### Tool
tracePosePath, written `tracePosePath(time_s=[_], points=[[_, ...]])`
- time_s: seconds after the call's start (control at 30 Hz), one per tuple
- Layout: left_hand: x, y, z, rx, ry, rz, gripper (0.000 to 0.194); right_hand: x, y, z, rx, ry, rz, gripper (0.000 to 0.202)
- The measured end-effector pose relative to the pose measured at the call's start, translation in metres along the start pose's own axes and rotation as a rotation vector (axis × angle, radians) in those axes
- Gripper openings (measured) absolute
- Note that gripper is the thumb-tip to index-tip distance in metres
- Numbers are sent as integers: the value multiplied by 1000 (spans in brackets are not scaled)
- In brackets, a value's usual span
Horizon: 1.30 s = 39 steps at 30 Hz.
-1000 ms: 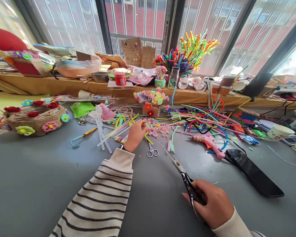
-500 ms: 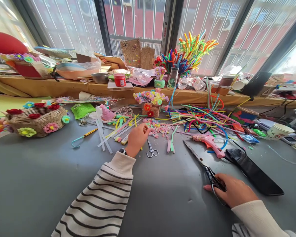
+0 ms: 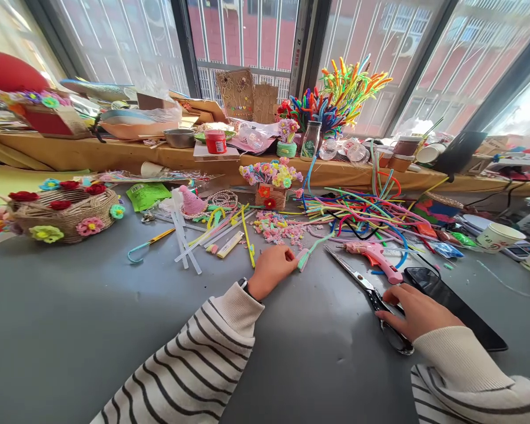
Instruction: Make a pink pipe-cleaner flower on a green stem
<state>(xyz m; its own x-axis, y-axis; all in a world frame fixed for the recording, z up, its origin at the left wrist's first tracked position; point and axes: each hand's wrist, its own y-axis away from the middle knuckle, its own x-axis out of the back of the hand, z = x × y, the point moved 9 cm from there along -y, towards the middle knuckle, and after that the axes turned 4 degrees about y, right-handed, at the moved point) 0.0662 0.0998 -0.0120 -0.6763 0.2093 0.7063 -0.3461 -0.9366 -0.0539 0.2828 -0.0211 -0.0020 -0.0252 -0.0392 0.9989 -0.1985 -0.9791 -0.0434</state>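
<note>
My left hand (image 3: 271, 272) is closed in a pinch at the lower end of a small bundle of pink and green pipe cleaners (image 3: 308, 254), near the middle of the grey table. Beyond it lies a heap of small pastel clippings (image 3: 280, 228). On the right, my right hand (image 3: 417, 312) rests over the black handles of large scissors (image 3: 366, 284), thumb and fingers around the near handle. The blades point away to the left and lie slightly apart. Just beyond the scissors is a pink glue gun (image 3: 377, 259).
A black phone (image 3: 457, 309) lies beside my right hand. Colourful pipe cleaners (image 3: 357, 212) spread behind the glue gun. Glue sticks (image 3: 183, 235) lie left of centre. A woven basket with flowers (image 3: 66, 221) stands at the left, and a flower box (image 3: 270, 195) at the back.
My left hand has moved right from the clippings to the pink and green bundle, now covering the small scissors. My right hand has shifted slightly away from me, its fingers looser on the large scissors.
</note>
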Motion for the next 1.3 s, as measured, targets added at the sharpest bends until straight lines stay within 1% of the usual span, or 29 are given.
tracePosePath(time_s=[0.07,0.1,0.13,0.17,0.2,0.23,0.3,0.33,0.4,0.47,0.5,0.53,0.57,0.63,0.67,0.7,0.77,0.83,0.87,0.93,0.97,1.0,1.03,1.1,1.13,1.2,1.3], points=[[14,-1,-4,-1,122,50,23,13,-4,-17,28,-67,138,15],[23,-1,-5,-10,194,77,23,17,-7,-28,34,-127,186,18],[32,-1,-7,-14,274,104,23,19,-12,-39,40,-206,225,23],[38,-2,-10,-5,352,100,23,19,-18,-55,82,-321,240,27],[44,-2,-14,11,432,98,23,15,-26,-74,148,-470,214,30],[49,-2,-18,31,491,86,24,8,-35,-92,192,-642,144,33],[59,-1,-25,57,591,88,26,-11,-53,-121,178,-1010,-39,38],[62,-1,-28,64,622,87,26,-17,-62,-132,153,-1194,-96,40],[65,-2,-33,78,671,82,26,-22,-77,-145,98,-1524,-131,36],[61,-3,-35,86,709,27,26,-27,-88,-145,-40,-1783,-117,31],[57,-3,-35,88,722,-7,26,-30,-92,-147,-85,-1874,-148,32],[54,-4,-35,91,732,-37,26,-34,-93,-154,-109,-1920,-245,38],[51,-4,-35,94,737,-60,26,-36,-93,-161,-92,-1938,-336,43],[48,-5,-36,105,732,-79,25,-39,-88,-176,-28,-1868,-516,47],[47,-6,-37,111,724,-79,25,-40,-85,-180,19,-1804,-559,45],[46,-6,-37,114,714,-80,25,-40,-83,-183,65,-1741,-573,41],[45,-7,-37,117,703,-88,26,-36,-79,-186,159,-1672,-533,35],[47,-7,-37,114,720,-59,27,-32,-77,-186,212,-1699,-471,33],[50,-7,-36,113,739,-28,28,-31,-77,-185,208,-1733,-445,33],[54,-5,-35,115,791,37,32,-31,-79,-180,152,-1797,-387,31],[52,-4,-33,123,818,34,34,-31,-80,-177,116,-1820,-355,29],[48,-2,-31,133,842,5,36,-31,-80,-174,86,-1833,-321,26],[42,0,-27,141,863,-54,36,-31,-81,-172,71,-1839,-288,25],[31,4,-20,136,849,-139,35,-28,-80,-170,86,-1820,-230,23],[28,5,-16,113,825,-156,32,-26,-80,-170,103,-1801,-206,23],[25,6,-12,79,815,-157,30,-24,-78,-171,128,-1758,-174,23],[23,6,-14,110,838,-132,29,-25,-75,-172,129,-1728,-191,22]])
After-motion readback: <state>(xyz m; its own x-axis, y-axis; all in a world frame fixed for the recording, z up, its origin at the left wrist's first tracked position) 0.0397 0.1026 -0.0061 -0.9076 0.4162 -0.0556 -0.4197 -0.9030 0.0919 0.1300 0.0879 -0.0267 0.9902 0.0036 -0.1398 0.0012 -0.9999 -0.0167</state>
